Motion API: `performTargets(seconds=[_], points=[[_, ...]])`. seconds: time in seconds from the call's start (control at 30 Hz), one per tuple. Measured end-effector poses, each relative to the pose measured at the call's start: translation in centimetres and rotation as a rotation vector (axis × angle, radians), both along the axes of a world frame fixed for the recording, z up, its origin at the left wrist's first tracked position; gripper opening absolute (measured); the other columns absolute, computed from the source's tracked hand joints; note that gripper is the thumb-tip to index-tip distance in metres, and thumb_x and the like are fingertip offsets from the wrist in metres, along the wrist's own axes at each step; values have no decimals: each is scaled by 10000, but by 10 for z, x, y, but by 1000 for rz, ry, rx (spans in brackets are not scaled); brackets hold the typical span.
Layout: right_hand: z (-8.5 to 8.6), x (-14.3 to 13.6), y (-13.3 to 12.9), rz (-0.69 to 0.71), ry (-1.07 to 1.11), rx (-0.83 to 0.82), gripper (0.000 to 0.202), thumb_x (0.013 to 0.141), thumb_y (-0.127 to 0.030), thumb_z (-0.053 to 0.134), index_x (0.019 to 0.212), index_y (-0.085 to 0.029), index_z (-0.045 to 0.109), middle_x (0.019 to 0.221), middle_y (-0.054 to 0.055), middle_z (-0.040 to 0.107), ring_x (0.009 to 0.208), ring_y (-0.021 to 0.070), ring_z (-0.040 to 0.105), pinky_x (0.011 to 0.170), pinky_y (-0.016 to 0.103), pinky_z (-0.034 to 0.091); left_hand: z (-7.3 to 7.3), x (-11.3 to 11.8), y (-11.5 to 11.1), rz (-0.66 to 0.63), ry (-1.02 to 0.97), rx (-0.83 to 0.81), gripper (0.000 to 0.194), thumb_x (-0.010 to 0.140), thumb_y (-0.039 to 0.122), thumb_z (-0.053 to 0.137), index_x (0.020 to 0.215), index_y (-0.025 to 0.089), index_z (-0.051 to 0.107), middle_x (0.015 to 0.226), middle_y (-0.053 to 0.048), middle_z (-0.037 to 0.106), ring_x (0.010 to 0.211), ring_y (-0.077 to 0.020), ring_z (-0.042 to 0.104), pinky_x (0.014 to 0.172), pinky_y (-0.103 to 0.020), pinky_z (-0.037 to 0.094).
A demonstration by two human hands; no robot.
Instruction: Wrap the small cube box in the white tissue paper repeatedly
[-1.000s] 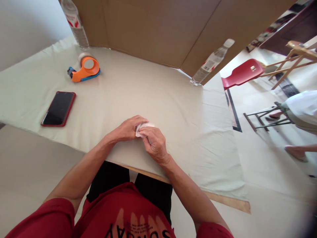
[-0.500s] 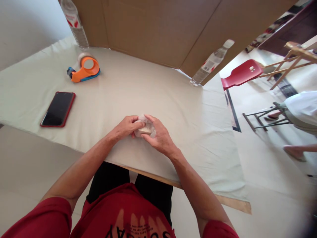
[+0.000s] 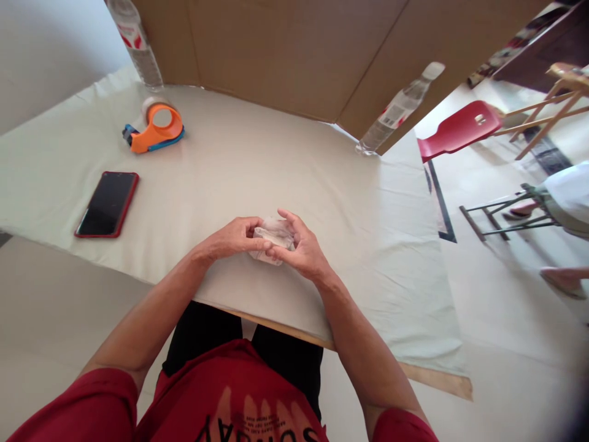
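A small pale block-shaped bundle in crinkled translucent wrapping (image 3: 265, 255) sits between my hands near the table's front edge. What the wrapping covers cannot be made out. My left hand (image 3: 234, 238) grips its left side, thumb along the top and the other fingers curled behind. On the opposite side my right hand (image 3: 301, 247) curves around it, with the thumb pressed on the near side and the index finger raised at the back. Both thumb tips almost meet over the bundle.
A phone in a red case (image 3: 107, 204) and an orange tape dispenser (image 3: 154, 132) lie to the left on the cloth-covered table (image 3: 230, 166). Two water bottles, one left (image 3: 138, 49) and one right (image 3: 398, 113), stand before a cardboard panel (image 3: 285, 55). A seated person (image 3: 568, 193) is at right.
My left thumb has slid off the bundle's top to its near side. The bundle has been turned and shows more of its wrapped front face. My right index finger has lifted slightly.
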State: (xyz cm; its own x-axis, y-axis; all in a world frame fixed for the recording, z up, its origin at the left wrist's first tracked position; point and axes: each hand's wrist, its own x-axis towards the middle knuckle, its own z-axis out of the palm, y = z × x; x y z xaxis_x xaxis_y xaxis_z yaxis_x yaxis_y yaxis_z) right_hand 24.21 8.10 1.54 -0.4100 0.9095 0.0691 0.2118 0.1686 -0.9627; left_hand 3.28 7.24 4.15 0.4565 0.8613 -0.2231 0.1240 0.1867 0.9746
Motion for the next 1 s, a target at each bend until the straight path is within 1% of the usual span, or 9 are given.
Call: performTargets(seconds=[0.1,0.17,0.27,0.4,0.5,0.6,0.77,0.87,1.0], points=[[0,4,1,13,69,-62,842,700,-381,835,1443,-236,466,1355,140,608,1122,262,675,945,423,580,-3,2,0,52,-23,-35,466,733,429,765,1081,139,657,931,-66,741,841,-198,693,751,-302,521],[0,6,2,-5,103,-125,820,716,-417,831,1430,-237,472,1364,144,609,1079,246,694,913,407,591,-6,4,1,80,-27,-33,421,749,422,756,1046,139,659,900,-59,736,815,-184,687,738,-291,510],[1,5,2,-40,125,-189,803,729,-457,828,1413,-225,479,1257,127,683,999,227,716,882,390,596,-10,5,1,106,-30,-17,387,757,423,752,1003,143,652,851,-40,721,779,-169,676,705,-272,497],[0,2,0,-86,119,-138,780,724,-467,826,1382,-202,502,1165,113,721,975,225,711,901,391,580,-10,5,0,123,10,42,386,768,396,735,1050,146,653,868,-36,719,789,-171,674,708,-276,505],[-2,1,-2,-99,61,-108,775,725,-473,815,1382,-191,516,1166,116,716,979,223,701,923,389,560,-10,4,-1,106,47,68,481,776,376,721,1189,144,639,1005,-69,734,882,-197,685,773,-309,526],[-2,2,-4,-93,2,-113,794,734,-509,798,1406,-198,514,1164,115,719,940,219,691,888,386,558,-12,3,0,92,78,68,619,777,395,715,1322,129,591,1111,-102,725,949,-218,680,804,-322,526],[3,2,-4,-66,21,-208,805,724,-501,797,1409,-193,507,1116,113,732,868,224,693,822,390,565,-14,2,1,80,134,50,717,765,417,711,1388,97,557,1043,-109,720,880,-216,662,742,-318,509],[5,2,-2,-64,57,-233,727,734,-478,786,1360,-196,549,1109,106,728,908,234,704,842,391,567,-13,4,1,89,107,23,724,743,408,725,1376,96,560,1022,-101,716,862,-207,655,735,-310,502],[5,1,-1,-96,67,-185,557,790,-481,725,1259,-196,629,1128,107,731,1008,244,702,891,393,566,-13,5,2,89,52,18,650,719,400,738,1286,108,609,1001,-81,711,840,-187,648,725,-291,495]])
